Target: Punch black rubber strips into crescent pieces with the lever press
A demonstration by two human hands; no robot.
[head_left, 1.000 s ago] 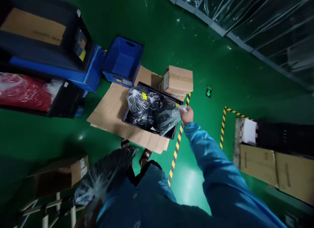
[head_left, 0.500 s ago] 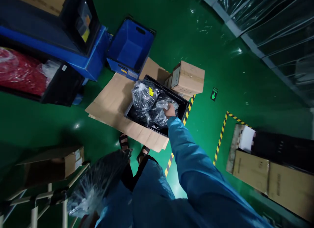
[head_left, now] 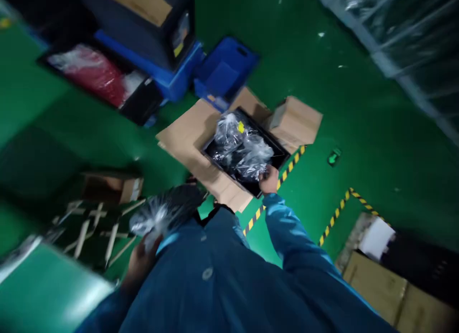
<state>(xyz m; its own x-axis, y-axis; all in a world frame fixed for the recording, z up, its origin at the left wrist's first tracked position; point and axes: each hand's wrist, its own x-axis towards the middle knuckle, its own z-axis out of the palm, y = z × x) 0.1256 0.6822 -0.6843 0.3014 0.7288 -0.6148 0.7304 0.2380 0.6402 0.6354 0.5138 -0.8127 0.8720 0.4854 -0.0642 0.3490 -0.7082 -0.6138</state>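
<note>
My left hand [head_left: 141, 259] is closed around the gathered neck of a clear plastic bag [head_left: 168, 213] with dark contents, held at my left side. Over the front right edge of a black bin [head_left: 283, 153], my right hand [head_left: 269, 180] has its fingers loosely curled and a gap at the thumb. It is beside a clear plastic bag [head_left: 256, 153] of dark items lying in the bin; blur hides whether they touch. Another such bag [head_left: 227, 129], with a yellow label [head_left: 241, 127], lies in the bin's back left part.
Flattened cardboard [head_left: 186, 137] lies under the bin. A carton [head_left: 299, 117] stands behind it, a blue crate [head_left: 229, 67] at the back left. Stacked bins [head_left: 143, 41] and a red bag [head_left: 95, 77] are further left; cartons [head_left: 376, 280] stand right, past striped tape [head_left: 324, 235].
My right hand has drawn back from the top of the bag to the bin's front edge. My left hand has risen into fuller view with its bag. The camera view has shifted.
</note>
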